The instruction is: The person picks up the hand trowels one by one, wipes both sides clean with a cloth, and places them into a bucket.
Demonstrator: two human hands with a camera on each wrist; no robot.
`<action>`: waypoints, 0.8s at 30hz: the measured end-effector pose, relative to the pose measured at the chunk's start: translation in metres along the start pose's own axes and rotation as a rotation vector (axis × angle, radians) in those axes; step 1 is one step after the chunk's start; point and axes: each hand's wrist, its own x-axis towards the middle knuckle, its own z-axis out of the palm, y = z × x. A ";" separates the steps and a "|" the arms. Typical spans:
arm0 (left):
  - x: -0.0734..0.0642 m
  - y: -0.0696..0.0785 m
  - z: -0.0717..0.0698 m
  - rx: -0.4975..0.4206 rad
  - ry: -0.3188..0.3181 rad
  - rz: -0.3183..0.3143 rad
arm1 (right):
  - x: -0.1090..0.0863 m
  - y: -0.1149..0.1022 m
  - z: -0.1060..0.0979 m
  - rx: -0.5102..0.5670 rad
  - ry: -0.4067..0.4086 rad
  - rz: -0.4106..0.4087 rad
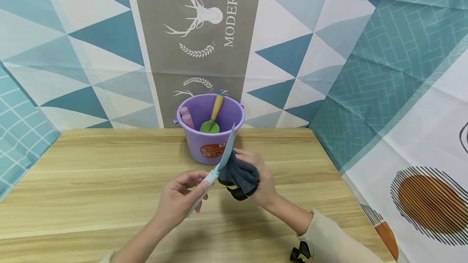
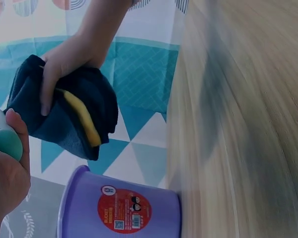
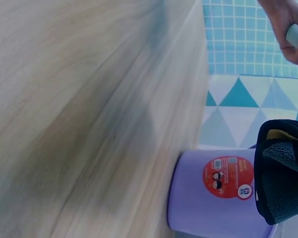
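Note:
My left hand (image 1: 181,195) grips the pale handle of a light-blue trowel (image 1: 227,149), its narrow pointed blade tilted upward. The handle's greenish end (image 2: 6,141) shows in the left wrist view. In my right hand (image 1: 261,173) I hold a bunched dark grey cloth (image 1: 239,173) with black edging and a yellow strip (image 2: 81,116). The cloth lies right against the lower blade in the head view, hiding part of my right fingers. Both hands are raised above the table, in front of the purple bucket (image 1: 193,139).
The bucket stands at the table's back edge with a red label (image 1: 213,150). Inside it are a green shovel (image 1: 210,127) with a yellow handle and pink cylindrical pieces (image 1: 187,119). The wooden table (image 1: 109,173) meets patterned cloth hangings (image 1: 292,52) behind.

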 end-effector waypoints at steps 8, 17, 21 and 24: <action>-0.003 -0.004 -0.005 0.019 -0.006 -0.013 | 0.013 0.006 -0.011 0.044 0.037 0.008; -0.005 -0.009 -0.001 0.053 -0.039 0.007 | 0.028 0.003 -0.017 0.027 0.141 0.046; -0.004 -0.008 0.001 0.042 -0.052 0.026 | 0.030 0.001 -0.015 0.064 0.152 0.053; -0.004 -0.006 0.001 0.033 -0.049 0.023 | 0.031 -0.001 -0.012 0.201 0.147 0.084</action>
